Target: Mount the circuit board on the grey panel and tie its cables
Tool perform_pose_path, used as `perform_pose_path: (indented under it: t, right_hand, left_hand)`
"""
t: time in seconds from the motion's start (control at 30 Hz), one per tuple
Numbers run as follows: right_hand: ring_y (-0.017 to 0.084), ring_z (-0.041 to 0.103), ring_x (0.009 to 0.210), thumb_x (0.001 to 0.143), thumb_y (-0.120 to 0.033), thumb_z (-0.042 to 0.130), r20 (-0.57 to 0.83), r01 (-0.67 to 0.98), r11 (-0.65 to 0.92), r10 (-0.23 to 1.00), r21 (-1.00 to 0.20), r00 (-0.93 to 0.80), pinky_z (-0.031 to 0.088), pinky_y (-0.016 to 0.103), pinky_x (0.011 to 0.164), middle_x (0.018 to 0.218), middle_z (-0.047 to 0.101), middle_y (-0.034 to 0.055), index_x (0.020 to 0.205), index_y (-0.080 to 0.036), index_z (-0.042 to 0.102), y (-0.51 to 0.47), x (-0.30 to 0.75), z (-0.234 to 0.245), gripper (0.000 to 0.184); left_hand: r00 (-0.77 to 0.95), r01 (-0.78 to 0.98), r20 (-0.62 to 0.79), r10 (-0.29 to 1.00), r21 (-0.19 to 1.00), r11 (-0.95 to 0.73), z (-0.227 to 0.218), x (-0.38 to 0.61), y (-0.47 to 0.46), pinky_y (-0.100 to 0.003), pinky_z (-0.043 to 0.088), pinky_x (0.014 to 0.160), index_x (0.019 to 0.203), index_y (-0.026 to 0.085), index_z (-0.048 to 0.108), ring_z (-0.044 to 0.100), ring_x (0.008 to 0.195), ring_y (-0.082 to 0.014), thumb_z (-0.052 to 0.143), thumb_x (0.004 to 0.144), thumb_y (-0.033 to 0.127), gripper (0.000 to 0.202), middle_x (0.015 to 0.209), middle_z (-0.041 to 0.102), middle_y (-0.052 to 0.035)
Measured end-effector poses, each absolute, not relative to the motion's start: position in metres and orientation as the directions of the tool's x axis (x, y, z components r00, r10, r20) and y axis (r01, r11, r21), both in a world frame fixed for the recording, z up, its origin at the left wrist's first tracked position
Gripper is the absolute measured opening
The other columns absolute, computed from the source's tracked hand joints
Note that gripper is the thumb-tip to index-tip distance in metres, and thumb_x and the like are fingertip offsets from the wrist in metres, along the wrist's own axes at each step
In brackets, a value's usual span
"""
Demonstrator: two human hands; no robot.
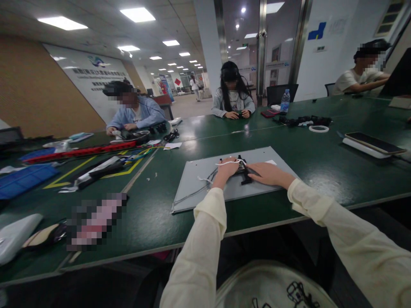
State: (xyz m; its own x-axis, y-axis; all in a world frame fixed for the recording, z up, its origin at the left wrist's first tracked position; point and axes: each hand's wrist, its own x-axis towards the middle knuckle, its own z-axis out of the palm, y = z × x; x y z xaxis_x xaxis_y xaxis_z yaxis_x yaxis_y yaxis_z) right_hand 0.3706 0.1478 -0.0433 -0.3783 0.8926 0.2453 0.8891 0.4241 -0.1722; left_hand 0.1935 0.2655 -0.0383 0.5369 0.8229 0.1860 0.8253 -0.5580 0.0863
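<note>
A light grey panel (189, 182) lies on the green table before me, with a small black bracket-like part (246, 176) upright near its middle. My left hand (227, 170) is closed at the left side of this part, its fingertips partly hidden. A thin white cable (229, 162) runs across just by those fingers. From the right, my right hand (268, 173) reaches over the panel, with fingertips and thumb closed on the black part's edge. Grey wires (195, 194) trail leftward from it over the panel.
On the left of the table (150, 222) are a blue tray (25, 182), a red strip (83, 152) and a pink item (99, 220). A phone (375, 142), white ring (319, 128), black cables (302, 121) and bottle (285, 102) stand or lie rightward. Several people sit around.
</note>
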Motion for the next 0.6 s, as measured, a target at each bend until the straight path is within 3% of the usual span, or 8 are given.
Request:
perform_pose_path:
  t: [0.13, 0.37, 0.47, 0.6]
  right_hand:
    - [0.027, 0.062, 0.110, 0.101, -0.046, 0.031, 0.260, 0.909, 0.404, 0.894, -0.108, -0.366, 0.046, 0.039, 0.092, 0.122, 0.064, 0.0152, 0.135, -0.014, 0.053, 0.148, 0.369, -0.039, 0.052]
    - [0.024, 0.063, 0.105, 0.102, -0.040, 0.031, 0.319, 0.923, 0.366, 0.894, -0.115, -0.315, 0.047, 0.036, 0.087, 0.116, 0.067, 0.0131, 0.130, -0.016, 0.058, 0.148, 0.371, -0.038, 0.046]
    - [0.024, 0.062, 0.106, 0.102, -0.037, 0.032, 0.377, 0.911, 0.394, 0.868, -0.123, -0.324, 0.047, 0.037, 0.090, 0.118, 0.066, 0.0130, 0.128, -0.015, 0.059, 0.150, 0.371, -0.039, 0.044]
    - [0.024, 0.061, 0.109, 0.101, -0.033, 0.035, 0.429, 0.879, 0.457, 0.827, -0.135, -0.363, 0.046, 0.039, 0.094, 0.119, 0.065, 0.0134, 0.123, -0.014, 0.061, 0.154, 0.369, -0.045, 0.040]
  left_hand:
    - [0.473, 0.847, 0.274, 0.837, 0.119, -0.518, -0.039, 0.193, 0.259, -0.042, 0.047, 0.096, 0.106, 0.014, 0.066, 0.064, 0.107, -0.0272, 0.042, 0.096, 0.030, 0.031, 0.110, 0.070, -0.0159]
    - [0.372, 0.883, 0.448, 0.813, 0.099, -0.458, 0.005, 0.165, 0.242, -0.033, 0.046, 0.092, 0.113, 0.011, 0.061, 0.063, 0.106, -0.0247, 0.047, 0.092, 0.028, 0.031, 0.110, 0.067, -0.0160]
    - [0.240, 0.948, 0.408, 0.881, 0.097, -0.302, 0.028, 0.135, 0.236, -0.036, 0.049, 0.083, 0.109, 0.010, 0.062, 0.065, 0.099, -0.0277, 0.046, 0.091, 0.029, 0.031, 0.102, 0.068, -0.0172]
    - [0.030, 0.996, 0.243, 0.969, 0.078, -0.050, 0.038, 0.092, 0.232, -0.041, 0.050, 0.081, 0.105, 0.010, 0.066, 0.066, 0.100, -0.0322, 0.048, 0.089, 0.034, 0.034, 0.103, 0.069, -0.0189]
